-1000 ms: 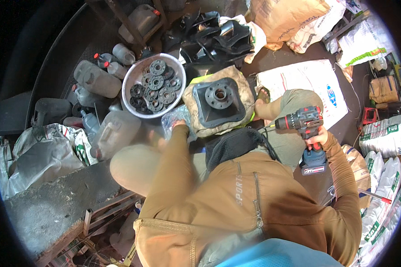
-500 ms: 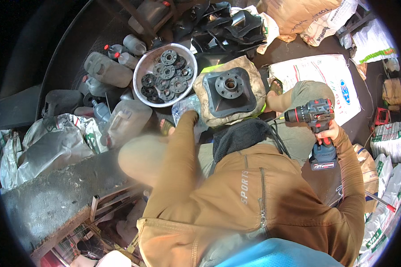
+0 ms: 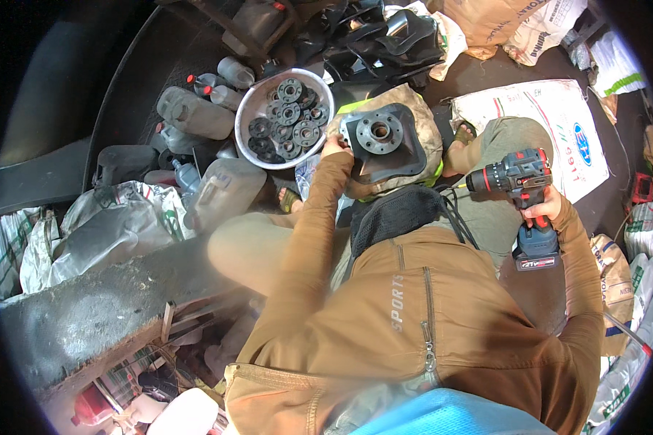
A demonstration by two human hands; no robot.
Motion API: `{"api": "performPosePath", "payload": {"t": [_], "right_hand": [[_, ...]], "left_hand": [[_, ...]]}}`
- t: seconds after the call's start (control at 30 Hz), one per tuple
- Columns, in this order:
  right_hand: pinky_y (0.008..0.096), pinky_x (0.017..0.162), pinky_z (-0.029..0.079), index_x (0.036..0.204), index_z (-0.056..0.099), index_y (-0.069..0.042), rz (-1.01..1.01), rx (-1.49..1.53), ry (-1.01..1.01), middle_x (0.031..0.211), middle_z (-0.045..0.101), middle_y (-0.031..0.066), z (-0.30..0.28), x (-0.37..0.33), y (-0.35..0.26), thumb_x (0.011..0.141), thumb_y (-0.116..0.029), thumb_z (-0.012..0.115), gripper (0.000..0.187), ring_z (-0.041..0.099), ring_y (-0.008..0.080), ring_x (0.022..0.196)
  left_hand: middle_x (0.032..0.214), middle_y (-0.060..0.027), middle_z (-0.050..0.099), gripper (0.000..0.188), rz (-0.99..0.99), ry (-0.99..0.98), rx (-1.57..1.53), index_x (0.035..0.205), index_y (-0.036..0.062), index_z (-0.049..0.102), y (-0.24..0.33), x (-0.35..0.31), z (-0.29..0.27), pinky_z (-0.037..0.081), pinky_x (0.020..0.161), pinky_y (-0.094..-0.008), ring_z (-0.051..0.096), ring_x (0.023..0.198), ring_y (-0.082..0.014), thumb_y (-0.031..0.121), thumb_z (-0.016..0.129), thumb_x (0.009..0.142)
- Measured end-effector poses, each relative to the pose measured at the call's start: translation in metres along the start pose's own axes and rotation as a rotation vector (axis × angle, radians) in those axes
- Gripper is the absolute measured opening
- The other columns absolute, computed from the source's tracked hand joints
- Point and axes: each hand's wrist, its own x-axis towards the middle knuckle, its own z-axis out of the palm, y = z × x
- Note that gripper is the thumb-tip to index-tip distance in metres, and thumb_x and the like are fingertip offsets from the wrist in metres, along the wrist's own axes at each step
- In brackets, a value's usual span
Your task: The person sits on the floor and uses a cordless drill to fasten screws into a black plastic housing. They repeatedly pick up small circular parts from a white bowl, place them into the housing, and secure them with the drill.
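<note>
My right hand [image 3: 547,206] is wrapped round the grip of a cordless drill [image 3: 519,181], black and red with a blue-grey battery. Its nose points left, with a thin bit at the tip. Between my legs, a dark square rubber-like piece [image 3: 411,156] rests on a tan padded sack [image 3: 429,127]. A round metal flange [image 3: 392,143] with a centre bore and holes round it sits on top. At the left edge of the square piece is my left hand [image 3: 334,147], fingers drawn together; anything small in them is hidden. A clear plastic bag [image 3: 306,174] lies just below that hand.
A white basin [image 3: 240,128] of round metal flanges stands at the left. Beyond it are dusty plastic jugs [image 3: 189,110]. Black moulded pieces [image 3: 384,43] are heaped at the back. A white sack [image 3: 519,101] lies flat at the right. A stone-like ledge [image 3: 109,297] runs along the near left.
My left hand has come up from the plastic bag to the left edge of the dark square piece. My right hand still holds the drill, about where it was. The view has shifted slightly.
</note>
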Motion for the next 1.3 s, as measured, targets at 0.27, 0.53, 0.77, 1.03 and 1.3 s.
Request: {"api": "performPosePath", "payload": {"t": [0.27, 0.53, 0.77, 1.03, 1.3], "right_hand": [[0.0304, 0.048, 0.050, 0.107, 0.053, 0.000, 0.005, -0.002, -0.031, 0.073, 0.058, 0.0090, -0.004, -0.002, 0.003, 0.062, -0.004, 0.071, 0.048, 0.057, 0.0195, 0.051], [0.0305, 0.047, 0.051, 0.109, 0.052, 0.001, -0.011, -0.007, -0.033, 0.075, 0.058, 0.0094, -0.003, -0.002, 0.002, 0.063, -0.003, 0.070, 0.050, 0.058, 0.0195, 0.052], [0.0315, 0.047, 0.050, 0.111, 0.051, 0.000, 0.008, -0.021, -0.006, 0.080, 0.058, 0.0101, -0.001, -0.001, 0.001, 0.063, 0.000, 0.069, 0.050, 0.058, 0.0203, 0.053], [0.0326, 0.047, 0.051, 0.107, 0.053, 0.001, 0.024, -0.032, -0.010, 0.076, 0.059, 0.0098, 0.003, -0.002, -0.003, 0.063, -0.002, 0.070, 0.047, 0.059, 0.0202, 0.054], [0.0325, 0.047, 0.053, 0.106, 0.053, 0.002, 0.028, -0.007, 0.018, 0.075, 0.058, 0.0103, 0.004, -0.002, -0.003, 0.063, -0.002, 0.071, 0.046, 0.060, 0.0207, 0.055]], "left_hand": [[0.079, -0.0079, 0.067, 0.023, -0.053, 0.116, -0.155, 0.102, 0.0038, 0.067, -0.059, 0.023, 0.029, 0.051, 0.060, -0.0304, 0.062, 0.063, -0.0160, 0.016, 0.064, 0.083], [0.067, 0.0004, 0.054, 0.013, -0.360, -0.110, -0.642, 0.097, 0.0065, 0.062, -0.027, 0.012, 0.008, 0.041, 0.046, -0.0255, 0.049, 0.052, -0.0122, 0.014, 0.060, 0.088], [0.065, 0.0005, 0.049, 0.010, -0.493, 0.015, -1.015, 0.094, 0.0104, 0.054, -0.003, -0.003, 0.007, 0.035, 0.041, -0.0234, 0.041, 0.047, -0.0118, 0.018, 0.047, 0.093], [0.056, 0.0015, 0.048, 0.020, -0.392, -0.268, -1.198, 0.072, 0.0116, 0.051, -0.052, 0.036, 0.006, 0.035, 0.039, -0.0219, 0.041, 0.044, -0.0106, 0.018, 0.050, 0.091], [0.064, 0.0013, 0.053, 0.017, -0.510, -0.272, -1.092, 0.075, 0.0137, 0.055, -0.055, 0.044, 0.019, 0.040, 0.048, -0.0268, 0.047, 0.052, -0.0132, 0.023, 0.058, 0.089]]}}
